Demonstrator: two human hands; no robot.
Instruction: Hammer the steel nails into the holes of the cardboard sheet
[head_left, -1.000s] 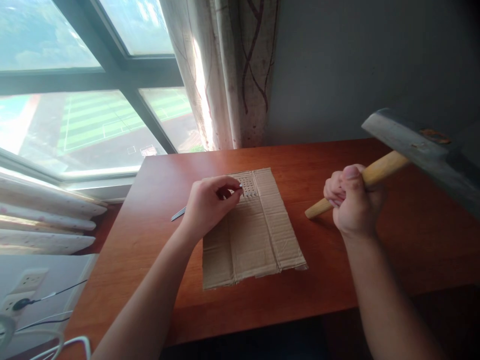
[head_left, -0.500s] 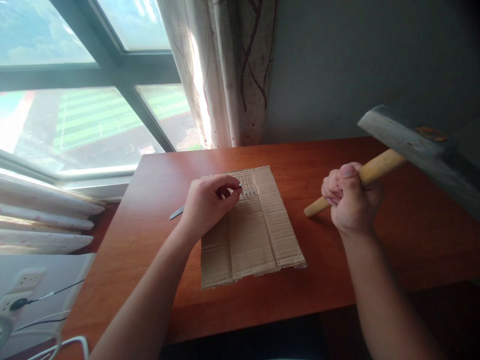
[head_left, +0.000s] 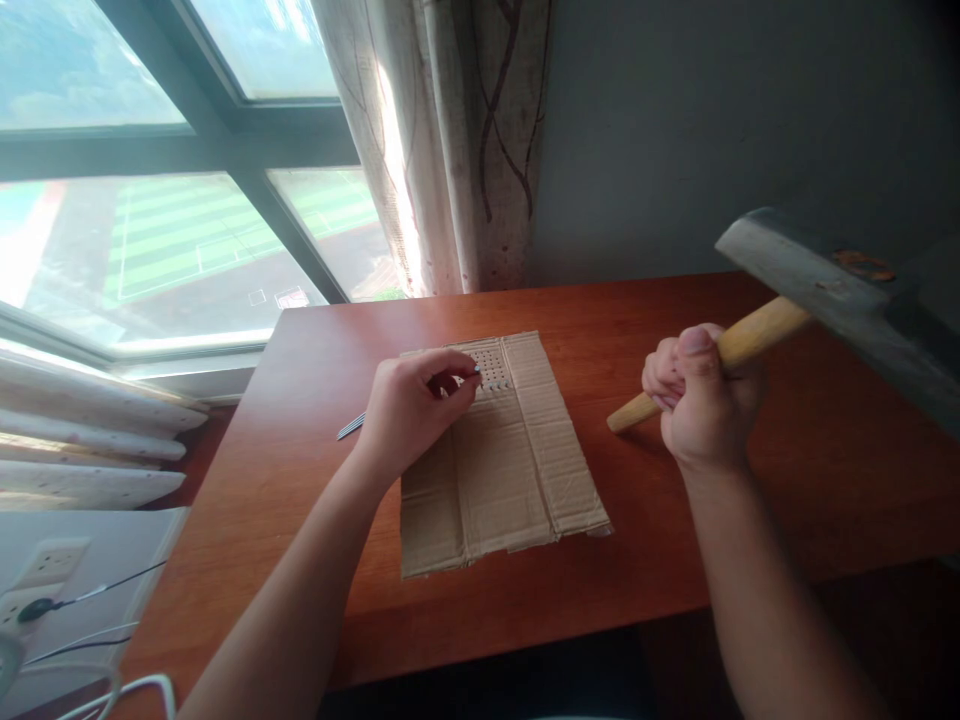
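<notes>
My right hand (head_left: 697, 395) is wrapped round the wooden handle of a hammer (head_left: 817, 280), whose heavy metal head is raised over the table's right side. Thumb and forefinger of my left hand (head_left: 420, 400) pinch a nail (head_left: 477, 370); only its small head shows between the fingertips. That hand is over the upper part of a cardboard sheet (head_left: 502, 480) lying on the table. Rows of small holes (head_left: 491, 365) mark the cardboard beside my fingertips, and several nails (head_left: 499, 387) stand along the nearest row. More nails (head_left: 351, 426) lie partly hidden left of my left wrist.
The brown wooden table (head_left: 285, 500) stands against a grey wall (head_left: 675, 130). A window (head_left: 187, 240) and a patterned curtain (head_left: 450, 150) are behind it. White cables (head_left: 161, 685) and a wall socket (head_left: 52, 562) are at lower left.
Almost nothing differs. My left hand's fingertips have shifted very slightly left, along with the whole view; the hammer is held at the same height.
</notes>
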